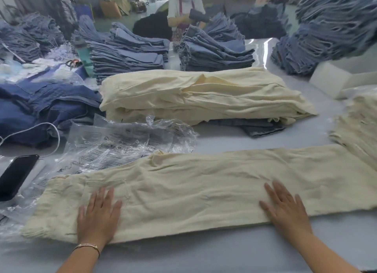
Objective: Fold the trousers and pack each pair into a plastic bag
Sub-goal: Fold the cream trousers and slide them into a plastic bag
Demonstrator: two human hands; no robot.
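Your left hand [98,213] and right hand [285,206] lay flat, fingers straight, pressing the cream trousers [204,183] spread across the lower frame, gripping nothing. Risk noted: the waist end overlapped the plastic bags [122,142] at centre left, so folding could drag or crumple them.

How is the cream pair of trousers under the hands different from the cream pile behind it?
The cream trousers lie spread long in one flat layer; the cream pile is several folded layers stacked thick. The left hand and right hand press flat on the trousers; nothing touches the pile. The pile sits partly on blue denim. Both are the same cream cloth.
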